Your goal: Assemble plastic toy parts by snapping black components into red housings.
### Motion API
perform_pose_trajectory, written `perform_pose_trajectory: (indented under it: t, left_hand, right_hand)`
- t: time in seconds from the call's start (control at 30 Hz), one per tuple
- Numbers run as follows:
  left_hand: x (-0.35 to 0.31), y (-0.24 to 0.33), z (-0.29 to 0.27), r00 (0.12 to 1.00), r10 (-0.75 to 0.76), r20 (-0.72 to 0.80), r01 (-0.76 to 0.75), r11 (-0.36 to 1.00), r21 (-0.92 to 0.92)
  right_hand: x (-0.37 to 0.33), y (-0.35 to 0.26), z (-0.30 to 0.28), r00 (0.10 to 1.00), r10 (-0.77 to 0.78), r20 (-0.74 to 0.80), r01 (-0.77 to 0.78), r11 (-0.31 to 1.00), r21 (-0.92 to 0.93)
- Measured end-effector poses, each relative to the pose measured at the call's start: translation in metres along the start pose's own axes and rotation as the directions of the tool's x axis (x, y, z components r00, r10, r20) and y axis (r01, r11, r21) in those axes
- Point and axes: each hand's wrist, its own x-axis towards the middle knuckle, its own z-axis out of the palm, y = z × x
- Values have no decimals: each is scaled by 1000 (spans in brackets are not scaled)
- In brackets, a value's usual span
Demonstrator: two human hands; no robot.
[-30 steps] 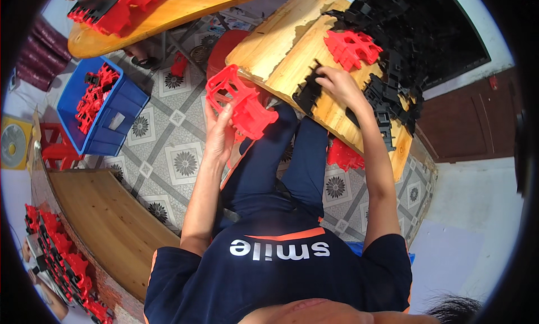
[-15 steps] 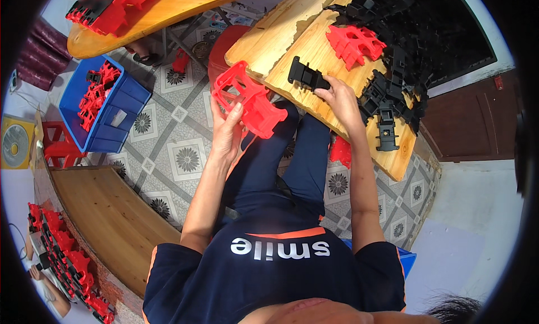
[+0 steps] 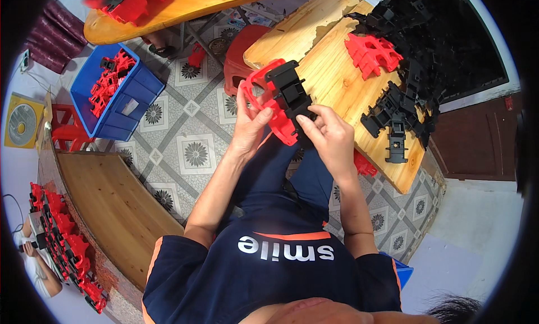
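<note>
The wooden desk carries a heap of black parts at its right side. A blue bin of red parts stands on the floor to the left. The held red frame lies within the grip of the left hand, clasped along its left side. The black part lies against the frame's right side, lower end pinched in the grip of the right hand; whether it is seated cannot be judged from this angle.
</note>
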Motion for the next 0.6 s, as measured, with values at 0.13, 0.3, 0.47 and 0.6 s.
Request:
perform_pose_trajectory:
  t: [0.13, 0.3, 0.47, 0.6]
  left_hand:
    - [-5, 3, 12, 1000, -13, 17, 14, 1000, -23]
    - [-5, 2, 13, 1000, -6, 20, 6, 1000, -16]
    - [-8, 5, 16, 999, -8, 34, 8, 1000, 11]
    - [-5, 0, 10, 999, -32, 22, 32, 999, 6]
  right_hand:
    - [-3, -2, 10, 999, -32, -12, 32, 999, -32]
    - [-8, -6, 11, 997, -72, -26, 69, 993, -100]
    - [-10, -4, 12, 988, -151, -27, 143, 971, -192]
    - [-5, 1, 9, 989, -146, -24, 142, 982, -121]
